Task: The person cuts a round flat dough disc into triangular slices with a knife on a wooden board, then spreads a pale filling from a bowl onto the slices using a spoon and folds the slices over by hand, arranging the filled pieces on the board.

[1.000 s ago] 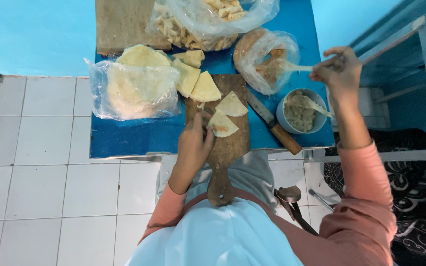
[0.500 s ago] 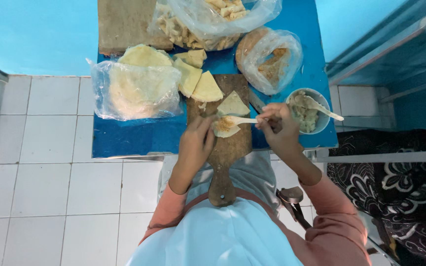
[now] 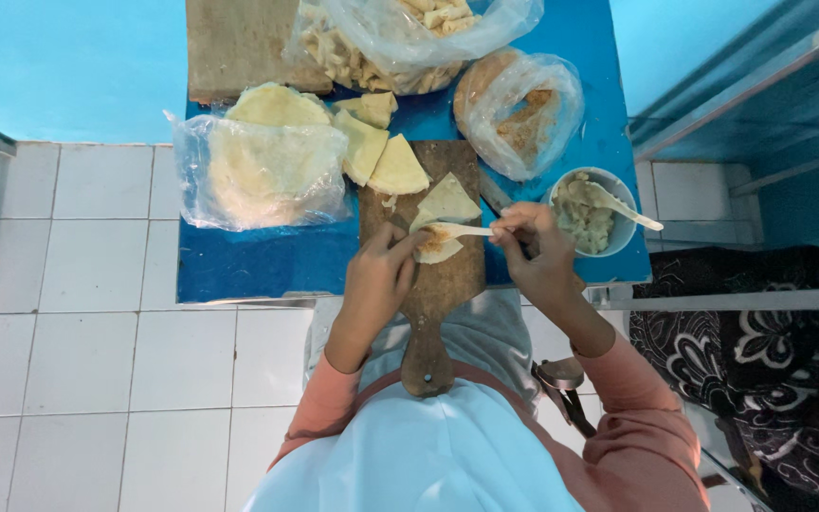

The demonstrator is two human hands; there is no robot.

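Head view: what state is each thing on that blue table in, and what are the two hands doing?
Left hand: holds the wrapper on the board.
Right hand: holding the spoon.
Spoon: tip on the wrapper.
Wrapper: lying open, filling on it.
Cutting board: flat, handle toward the person.
Bowl: holds filling and a second spoon.
Wrapper bag: lying flat.

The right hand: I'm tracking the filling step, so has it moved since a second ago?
Yes. The right hand came from beyond the small bowl leftward to the wooden board, spoon over the wrapper.
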